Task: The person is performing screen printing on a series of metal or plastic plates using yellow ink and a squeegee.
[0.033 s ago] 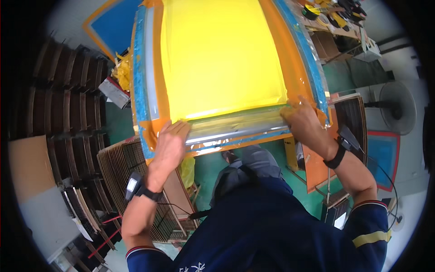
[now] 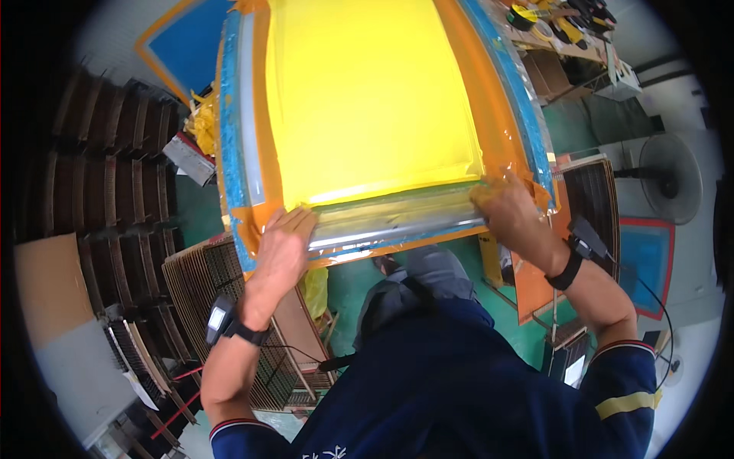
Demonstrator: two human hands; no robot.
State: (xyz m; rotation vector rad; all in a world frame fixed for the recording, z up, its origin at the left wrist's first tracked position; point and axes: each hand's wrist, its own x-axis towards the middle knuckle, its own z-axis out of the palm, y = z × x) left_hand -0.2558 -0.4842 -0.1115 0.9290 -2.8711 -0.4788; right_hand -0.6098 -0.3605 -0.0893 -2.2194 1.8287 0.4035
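Observation:
A large screen frame (image 2: 367, 99) with bright yellow mesh lies in front of me, edged with orange tape and blue tape. A shiny clear tape strip (image 2: 390, 222) runs along its near edge. My left hand (image 2: 281, 249) lies flat on the strip's left end at the near-left corner, fingers stretched out. My right hand (image 2: 508, 208) sits on the near-right corner, fingers curled on the crinkled end of the clear tape. Both wrists wear black bands with small devices.
Dark stacked frames (image 2: 99, 176) fill the left side, with slatted racks (image 2: 206, 283) below the frame. A blue screen (image 2: 180, 46) leans at top left. A bench with tape rolls (image 2: 550, 23) is at top right, and a fan (image 2: 673, 176) and a red-edged blue frame (image 2: 646, 260) at right.

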